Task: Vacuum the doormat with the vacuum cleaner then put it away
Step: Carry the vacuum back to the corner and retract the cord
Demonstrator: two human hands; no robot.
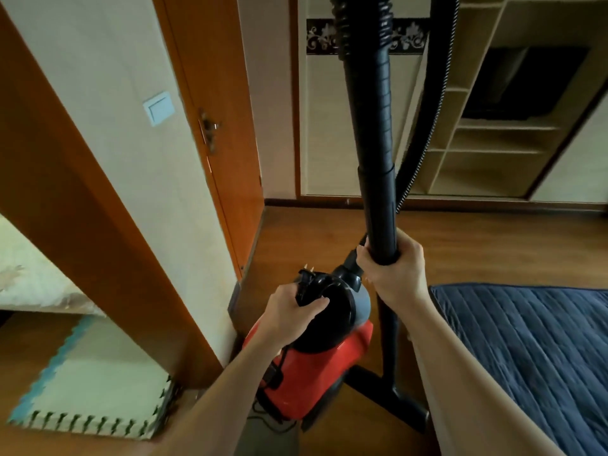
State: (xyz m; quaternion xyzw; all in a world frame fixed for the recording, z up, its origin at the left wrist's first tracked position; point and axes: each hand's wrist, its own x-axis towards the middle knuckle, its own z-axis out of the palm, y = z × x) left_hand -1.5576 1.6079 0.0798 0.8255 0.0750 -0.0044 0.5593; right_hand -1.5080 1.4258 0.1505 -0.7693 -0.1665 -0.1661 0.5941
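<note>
The left hand (289, 311) is closed around the black top handle of the red canister vacuum cleaner (322, 366). Its fingers also press the power plug (304, 276) against the handle, and the prongs of the plug point up. The right hand (394, 271) grips the black wand (378, 159) tightly, with fingers and thumb wrapped fully around the tube, which stands nearly upright. The ribbed hose (437, 93) hangs behind it. The floor nozzle (404, 403) is low over the wooden floor (312, 232), just beside the left edge of the dark blue quilted doormat (526, 340). The vacuum is near the wall corner, between the doormat and a foam puzzle mat (92, 390).
</note>
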